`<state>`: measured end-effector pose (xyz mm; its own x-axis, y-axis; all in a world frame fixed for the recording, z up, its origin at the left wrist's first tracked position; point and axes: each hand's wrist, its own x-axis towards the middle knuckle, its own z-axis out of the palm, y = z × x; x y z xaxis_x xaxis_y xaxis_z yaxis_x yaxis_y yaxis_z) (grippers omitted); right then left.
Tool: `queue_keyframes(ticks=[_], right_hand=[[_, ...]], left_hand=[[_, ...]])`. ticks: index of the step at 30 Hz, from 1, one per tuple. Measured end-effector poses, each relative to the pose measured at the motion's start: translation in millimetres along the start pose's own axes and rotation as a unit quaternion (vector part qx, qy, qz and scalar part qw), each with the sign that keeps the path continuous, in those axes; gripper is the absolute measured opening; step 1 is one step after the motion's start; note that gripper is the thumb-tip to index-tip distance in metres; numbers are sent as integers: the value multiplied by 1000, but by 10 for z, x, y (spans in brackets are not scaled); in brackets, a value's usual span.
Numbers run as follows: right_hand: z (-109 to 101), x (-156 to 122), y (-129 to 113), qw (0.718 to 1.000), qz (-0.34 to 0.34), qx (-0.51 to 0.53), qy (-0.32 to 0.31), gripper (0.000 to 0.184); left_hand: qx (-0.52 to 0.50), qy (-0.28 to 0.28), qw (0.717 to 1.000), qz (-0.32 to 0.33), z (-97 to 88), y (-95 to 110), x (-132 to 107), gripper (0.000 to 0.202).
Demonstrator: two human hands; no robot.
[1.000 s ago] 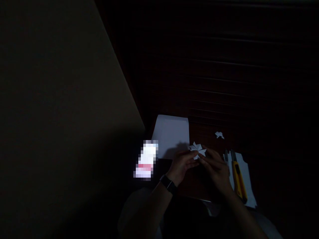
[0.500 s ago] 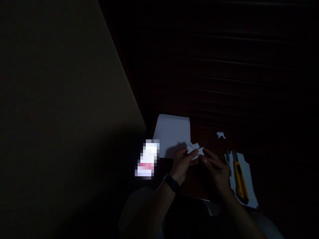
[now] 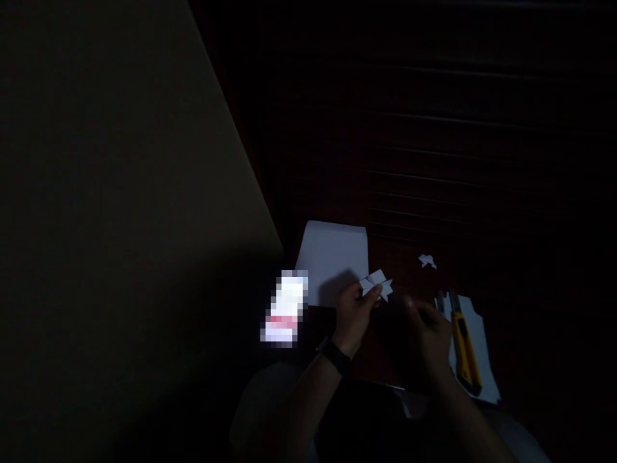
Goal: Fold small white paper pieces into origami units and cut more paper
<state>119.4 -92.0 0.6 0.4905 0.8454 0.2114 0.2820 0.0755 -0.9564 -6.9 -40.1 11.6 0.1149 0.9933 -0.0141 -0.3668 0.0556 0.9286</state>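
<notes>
White folded paper [image 3: 378, 277] was pinched in the grip of the left hand [image 3: 351, 320], below right of centre; the right hand [image 3: 432, 337] curled apart, its grip too dark to tell. The left hand partly covered a pale sheet [image 3: 332, 260]; lower right lay a yellow cutter [image 3: 465, 354].

Very dim; screen [image 3: 285, 299] glows bright (pixelated); shadow on paper sheet [image 3: 332, 251].

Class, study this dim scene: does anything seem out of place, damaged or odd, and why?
The bright screen beside the white sheet looks odd: it shows only as coarse blocks, while its surroundings have smooth outlines. No spill shows, and the folded paper in the left hand has no plain damage, though darkness hides much.
</notes>
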Motion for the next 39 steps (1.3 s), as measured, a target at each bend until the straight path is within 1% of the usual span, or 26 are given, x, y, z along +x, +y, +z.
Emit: queue_keyframes(ticks=[2,4,9,11,15,19,23,29,35,39], right_hand=[[-3,15,-5,996,50,31,-62,25],[3,23,-4,990,71,64,-103,24],[32,12,30,980,101,114,-131,24],[34,8,44,978,105,122,-134,23],[33,17,53,980,88,103,-147,22],[40,19,62,981,89,91,-143,23],[44,9,89,982,89,93,-137,24],[69,-25,140,981,81,98,-145,24],[71,-57,96,988,54,60,-128,21],[85,-73,76,990,51,52,-121,20]], left_hand=[[16,-5,1000,8,7,-26,-1,31],[32,-14,999,6,14,-54,-10,31],[55,-21,998,3,30,-88,-30,31],[53,-22,998,2,32,-84,-31,31],[46,-19,999,-11,35,-75,-28,30],[38,-12,999,-19,44,-75,-36,29],[27,5,999,-17,74,-84,-57,27],[27,24,999,-25,97,-109,-69,25],[35,12,999,-19,76,-127,-67,24],[23,4,999,-24,78,-106,-84,24]])
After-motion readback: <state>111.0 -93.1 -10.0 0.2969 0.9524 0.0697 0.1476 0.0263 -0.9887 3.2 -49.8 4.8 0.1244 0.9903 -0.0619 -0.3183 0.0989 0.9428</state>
